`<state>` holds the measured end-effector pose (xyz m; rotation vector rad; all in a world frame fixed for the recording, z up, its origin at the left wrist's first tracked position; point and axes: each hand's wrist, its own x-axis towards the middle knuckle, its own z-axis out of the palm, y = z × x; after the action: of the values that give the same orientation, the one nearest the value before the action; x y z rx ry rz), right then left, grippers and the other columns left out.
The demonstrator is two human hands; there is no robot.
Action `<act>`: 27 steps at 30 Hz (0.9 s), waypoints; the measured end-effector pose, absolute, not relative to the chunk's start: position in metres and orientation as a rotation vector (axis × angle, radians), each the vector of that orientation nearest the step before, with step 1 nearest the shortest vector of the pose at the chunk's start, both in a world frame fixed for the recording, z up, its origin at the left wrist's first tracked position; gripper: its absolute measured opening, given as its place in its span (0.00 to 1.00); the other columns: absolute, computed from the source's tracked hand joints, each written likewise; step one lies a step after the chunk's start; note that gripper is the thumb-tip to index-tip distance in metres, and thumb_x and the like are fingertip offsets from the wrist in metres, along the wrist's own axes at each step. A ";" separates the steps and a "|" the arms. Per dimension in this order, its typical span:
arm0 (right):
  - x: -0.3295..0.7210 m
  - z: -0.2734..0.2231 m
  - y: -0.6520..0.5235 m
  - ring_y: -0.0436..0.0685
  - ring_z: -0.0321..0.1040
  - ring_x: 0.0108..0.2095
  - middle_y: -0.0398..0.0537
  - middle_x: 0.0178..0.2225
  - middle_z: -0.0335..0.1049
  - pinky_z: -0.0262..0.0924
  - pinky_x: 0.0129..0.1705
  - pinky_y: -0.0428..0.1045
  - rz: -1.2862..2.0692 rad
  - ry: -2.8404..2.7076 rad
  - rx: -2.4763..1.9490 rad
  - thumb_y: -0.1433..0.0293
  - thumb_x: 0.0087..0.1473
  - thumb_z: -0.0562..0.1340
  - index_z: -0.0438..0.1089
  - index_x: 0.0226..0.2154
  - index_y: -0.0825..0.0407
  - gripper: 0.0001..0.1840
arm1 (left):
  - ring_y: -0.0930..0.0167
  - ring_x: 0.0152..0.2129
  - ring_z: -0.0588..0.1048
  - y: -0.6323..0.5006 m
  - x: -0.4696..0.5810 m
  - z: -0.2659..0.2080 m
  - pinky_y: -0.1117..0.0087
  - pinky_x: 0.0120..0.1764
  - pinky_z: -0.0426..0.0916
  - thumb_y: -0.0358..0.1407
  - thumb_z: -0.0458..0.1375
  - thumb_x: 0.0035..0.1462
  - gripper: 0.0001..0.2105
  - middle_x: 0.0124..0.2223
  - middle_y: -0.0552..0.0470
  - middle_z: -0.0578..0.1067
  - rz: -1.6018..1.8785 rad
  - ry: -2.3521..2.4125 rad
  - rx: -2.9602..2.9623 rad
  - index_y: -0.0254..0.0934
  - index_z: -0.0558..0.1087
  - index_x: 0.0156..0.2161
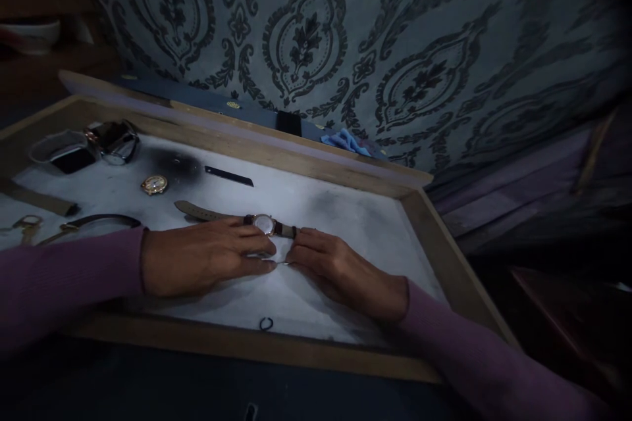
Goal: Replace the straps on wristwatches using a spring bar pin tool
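Observation:
A wristwatch (265,225) with a pale dial, gold-toned case and brown strap lies face up in the shallow wooden tray. My left hand (207,256) is closed at its near left side, fingers against the case and strap, thumb stretched toward my right fingertips. At the strap's right end, my right hand (340,270) has its fingers pressed together on the strap. Between my left thumb and right fingertips shows a thin, shiny sliver (282,263), too small to name. The undersides of both hands are hidden.
A loose gold watch head (155,185) and a black blade-like strip (229,175) lie beyond my hands. Several watches, including a smartwatch (74,159), sit at left near a dark strap (99,218). A small black ring (266,323) lies near the tray's front rim (247,342).

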<state>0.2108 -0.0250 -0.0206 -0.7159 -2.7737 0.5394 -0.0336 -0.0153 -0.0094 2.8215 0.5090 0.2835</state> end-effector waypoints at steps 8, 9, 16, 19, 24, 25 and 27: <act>0.210 -0.024 -0.031 0.57 0.65 0.36 0.56 0.37 0.71 0.67 0.39 0.54 0.458 -2.773 -0.721 0.81 0.63 0.49 0.69 0.36 0.59 0.14 | 0.63 0.51 0.66 -0.014 -0.032 -0.009 0.61 0.53 0.60 0.20 0.43 0.59 0.22 0.56 0.44 0.68 0.026 0.371 2.826 0.37 0.65 0.55; 0.210 -0.024 -0.031 0.57 0.65 0.36 0.57 0.37 0.71 0.67 0.39 0.54 0.452 -2.766 -0.723 0.81 0.63 0.49 0.69 0.36 0.59 0.14 | 0.63 0.51 0.67 -0.014 -0.032 -0.009 0.61 0.54 0.59 0.20 0.43 0.59 0.22 0.56 0.44 0.68 0.031 0.375 2.824 0.37 0.66 0.55; 0.209 -0.024 -0.033 0.56 0.67 0.38 0.56 0.39 0.71 0.68 0.41 0.53 0.482 -2.728 -0.772 0.78 0.64 0.51 0.70 0.37 0.58 0.12 | 0.66 0.55 0.66 -0.015 -0.038 -0.012 0.61 0.56 0.60 0.17 0.41 0.58 0.25 0.57 0.45 0.69 0.143 0.382 2.755 0.36 0.65 0.57; 0.208 -0.025 -0.033 0.56 0.67 0.37 0.55 0.38 0.71 0.68 0.40 0.52 0.468 -2.741 -0.786 0.78 0.64 0.51 0.70 0.38 0.58 0.12 | 0.69 0.55 0.67 -0.013 -0.043 -0.020 0.64 0.57 0.62 0.20 0.40 0.62 0.22 0.57 0.44 0.70 0.321 0.434 2.634 0.34 0.66 0.56; 0.208 -0.027 -0.033 0.56 0.67 0.37 0.55 0.37 0.71 0.68 0.38 0.52 0.451 -2.729 -0.781 0.77 0.64 0.51 0.70 0.37 0.58 0.12 | 0.69 0.54 0.68 -0.009 -0.045 -0.025 0.66 0.55 0.64 0.20 0.43 0.61 0.20 0.56 0.44 0.71 0.306 0.428 2.577 0.34 0.69 0.53; 0.208 -0.027 -0.033 0.56 0.67 0.36 0.55 0.37 0.71 0.68 0.38 0.52 0.444 -2.725 -0.777 0.77 0.64 0.51 0.70 0.37 0.57 0.11 | 0.69 0.53 0.68 -0.009 -0.043 -0.024 0.66 0.55 0.64 0.19 0.43 0.61 0.21 0.56 0.44 0.71 0.297 0.433 2.583 0.34 0.69 0.53; 0.208 -0.027 -0.033 0.56 0.67 0.36 0.55 0.37 0.72 0.68 0.38 0.51 0.433 -2.711 -0.767 0.77 0.64 0.52 0.69 0.37 0.56 0.11 | 0.68 0.53 0.68 -0.011 -0.040 -0.019 0.66 0.56 0.63 0.18 0.42 0.60 0.22 0.55 0.44 0.71 0.261 0.433 2.606 0.33 0.69 0.53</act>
<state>0.2076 -0.0328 -0.0267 -0.7672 -2.7114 0.4326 -0.0404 -0.0106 -0.0194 2.6059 0.4331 0.2614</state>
